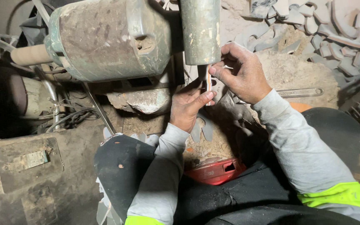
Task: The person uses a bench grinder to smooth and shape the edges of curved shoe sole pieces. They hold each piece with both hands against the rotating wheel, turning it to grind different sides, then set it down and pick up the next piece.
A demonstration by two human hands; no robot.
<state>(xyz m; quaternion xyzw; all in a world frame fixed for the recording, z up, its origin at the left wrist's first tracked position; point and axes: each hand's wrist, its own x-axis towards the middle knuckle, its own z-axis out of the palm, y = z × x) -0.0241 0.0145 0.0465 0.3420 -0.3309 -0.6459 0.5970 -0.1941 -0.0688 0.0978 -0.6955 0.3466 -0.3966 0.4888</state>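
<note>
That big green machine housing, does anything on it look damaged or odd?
Yes. The dusty green metal machine housing has a ragged broken hole in its side, near the raised ridge. Its paint is worn and caked with brown dust. Just right of it, both hands hold a thin pale flat piece.

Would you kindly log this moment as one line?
left hand: holds thin strip | right hand: pinches strip | above: green machine | below: red tray

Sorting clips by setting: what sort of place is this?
Probably a small, dusty grinding workshop: a grimy green motor, piles of grey cut pieces, and both hands holding a thin piece beneath the machine.
</note>
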